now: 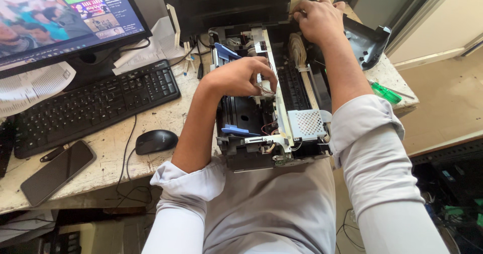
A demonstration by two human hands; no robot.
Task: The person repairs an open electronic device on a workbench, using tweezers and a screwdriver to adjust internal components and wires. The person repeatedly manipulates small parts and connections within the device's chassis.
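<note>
Both hands are inside the opened printer (274, 110) at the desk edge: left hand (241, 77) pinches a small part mid-chassis, right hand (318, 18) grips the far rear corner, bracing it.

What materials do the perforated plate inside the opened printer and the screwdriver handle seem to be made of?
Perforated plate: probably sheet metal, dull silver-grey, with rows of punched holes. Screwdriver handle: likely plastic, translucent glossy green with bright highlights.
</note>
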